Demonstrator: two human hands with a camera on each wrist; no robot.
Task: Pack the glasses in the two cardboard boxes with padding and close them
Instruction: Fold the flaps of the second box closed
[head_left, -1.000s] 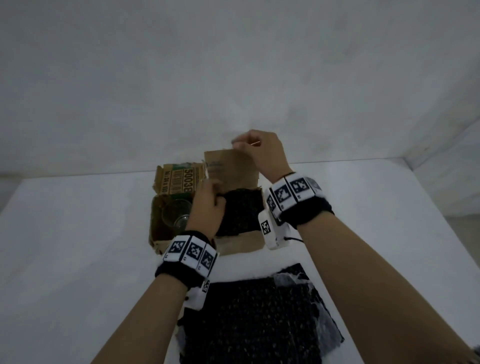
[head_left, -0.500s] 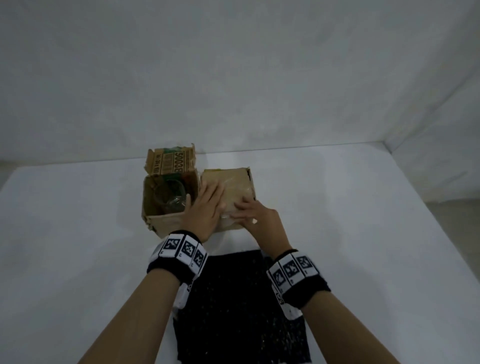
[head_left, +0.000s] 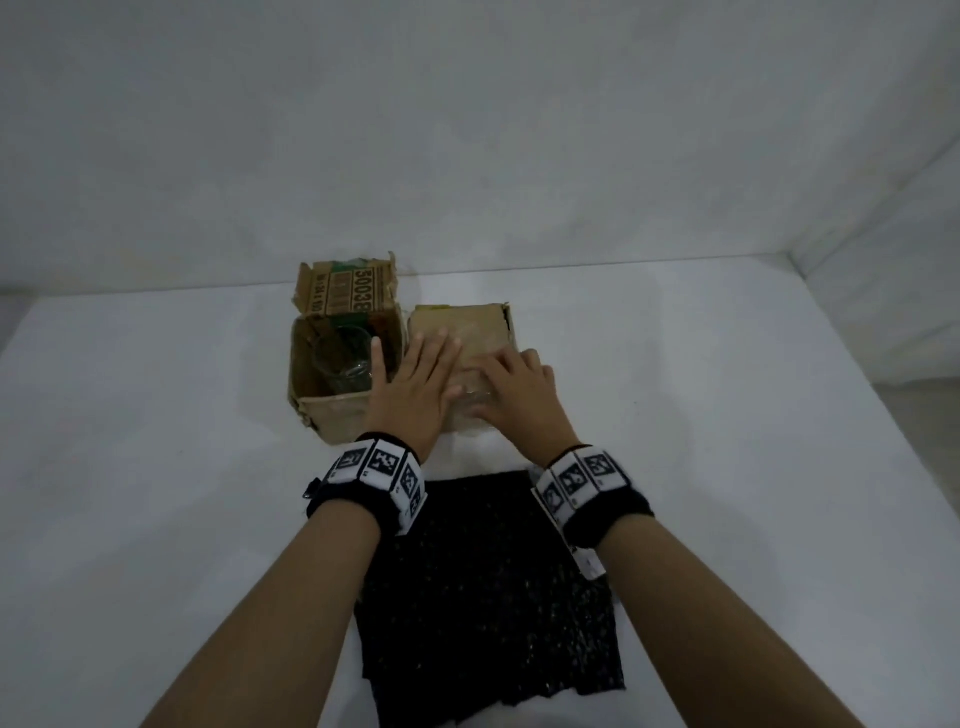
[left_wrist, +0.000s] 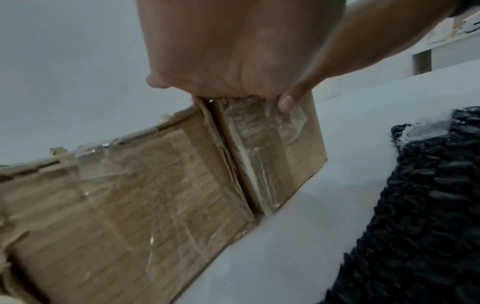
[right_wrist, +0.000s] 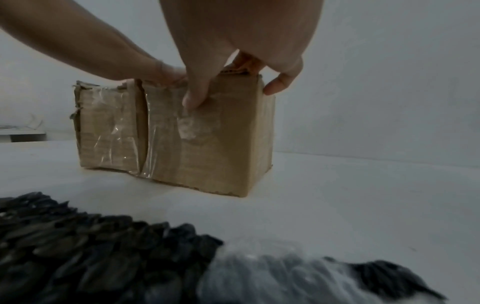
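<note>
Two taped cardboard boxes stand side by side on the white table. The left box (head_left: 337, 421) is open, its back flap upright, and a clear glass (head_left: 345, 364) stands inside. The right box (head_left: 467, 325) has its lid folded down, so its contents are hidden. My left hand (head_left: 421, 384) lies flat on that lid with straight fingers, the thumb reaching over the left box. My right hand (head_left: 514, 387) rests on the lid's near right part. In the right wrist view its thumb (right_wrist: 194, 98) presses the front face of the right box (right_wrist: 221, 148).
A sheet of black bubble wrap (head_left: 488, 597) lies on the table between my forearms, just in front of the boxes. White walls close the table at the back and right. Bare white tabletop (head_left: 156, 467) spreads on both sides.
A second ago my right hand held the right box's flap upright over black padding. The flap has since come down, and both hands now lie on the closed lid.
</note>
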